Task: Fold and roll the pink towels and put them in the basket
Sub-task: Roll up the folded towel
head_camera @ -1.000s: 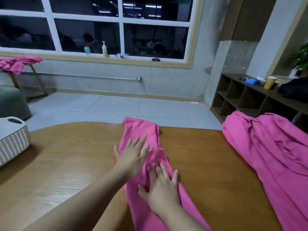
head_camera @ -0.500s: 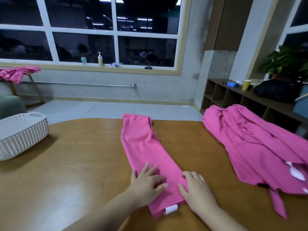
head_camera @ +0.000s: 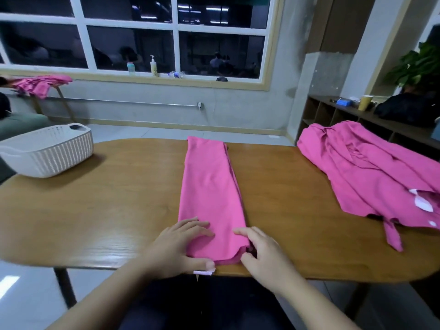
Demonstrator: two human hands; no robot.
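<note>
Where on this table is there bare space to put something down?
Bare wood lies between the white basket and the folded pink towel, and between that towel and the pink pile. Both hands crowd its near end.

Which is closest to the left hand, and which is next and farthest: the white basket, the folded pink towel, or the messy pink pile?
1. Folded pink towel: the left hand holds its near end.
2. White basket: far left of the table.
3. Messy pink pile: far right.

Both hands slid back to folded towel (head_camera: 210, 198) near end, thumbs pinching hem
</note>
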